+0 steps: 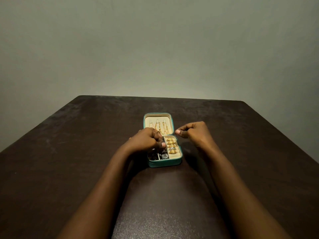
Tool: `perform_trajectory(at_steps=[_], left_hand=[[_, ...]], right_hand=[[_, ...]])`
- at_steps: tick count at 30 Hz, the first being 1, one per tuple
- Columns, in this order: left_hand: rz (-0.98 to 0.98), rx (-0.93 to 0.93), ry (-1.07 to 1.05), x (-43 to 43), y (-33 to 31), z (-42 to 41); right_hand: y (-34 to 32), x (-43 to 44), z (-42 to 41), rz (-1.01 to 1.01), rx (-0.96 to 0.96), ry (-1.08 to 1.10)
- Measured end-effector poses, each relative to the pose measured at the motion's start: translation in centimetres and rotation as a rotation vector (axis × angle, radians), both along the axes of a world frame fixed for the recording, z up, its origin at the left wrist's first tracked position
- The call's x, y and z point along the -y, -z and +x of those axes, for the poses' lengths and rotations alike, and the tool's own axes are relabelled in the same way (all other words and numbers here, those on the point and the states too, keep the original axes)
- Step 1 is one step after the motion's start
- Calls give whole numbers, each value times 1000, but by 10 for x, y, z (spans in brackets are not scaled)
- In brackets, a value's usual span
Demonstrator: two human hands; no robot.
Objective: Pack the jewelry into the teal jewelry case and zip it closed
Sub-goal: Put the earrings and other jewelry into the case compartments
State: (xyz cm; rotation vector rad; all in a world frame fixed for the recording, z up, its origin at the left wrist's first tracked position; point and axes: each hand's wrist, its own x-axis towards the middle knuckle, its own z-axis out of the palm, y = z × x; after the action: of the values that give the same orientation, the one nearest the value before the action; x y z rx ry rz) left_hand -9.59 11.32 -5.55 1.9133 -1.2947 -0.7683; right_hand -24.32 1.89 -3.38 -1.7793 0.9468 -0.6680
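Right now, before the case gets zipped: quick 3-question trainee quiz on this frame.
1. True or false: the teal jewelry case lies zipped shut on the table.
2. Where do the gold rings sit? A) loose on the table B) in a row along the right side of the case's base C) in the lid
3. Fill in: the gold necklaces hang inside the case's ____.
Key: 1 false, it lies open; 2 B; 3 lid.
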Motion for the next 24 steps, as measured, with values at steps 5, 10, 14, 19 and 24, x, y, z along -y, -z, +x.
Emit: perform_trajectory(at_steps=[5, 10, 14, 19, 24], left_hand=[[-1, 129, 47, 0, 1, 2], [44, 165, 16, -1, 1, 13], [-22, 88, -2, 0, -1, 11], [4, 103, 71, -2, -3, 7], [50, 182, 92, -2, -6, 1]], right_hand=[[1, 0, 0, -5, -12, -6], [0, 0, 1, -18, -22, -31], [0, -3, 1, -36, -94, -149], [4, -6, 4, -146, -169, -214], [6, -2, 2, -131, -135, -164]])
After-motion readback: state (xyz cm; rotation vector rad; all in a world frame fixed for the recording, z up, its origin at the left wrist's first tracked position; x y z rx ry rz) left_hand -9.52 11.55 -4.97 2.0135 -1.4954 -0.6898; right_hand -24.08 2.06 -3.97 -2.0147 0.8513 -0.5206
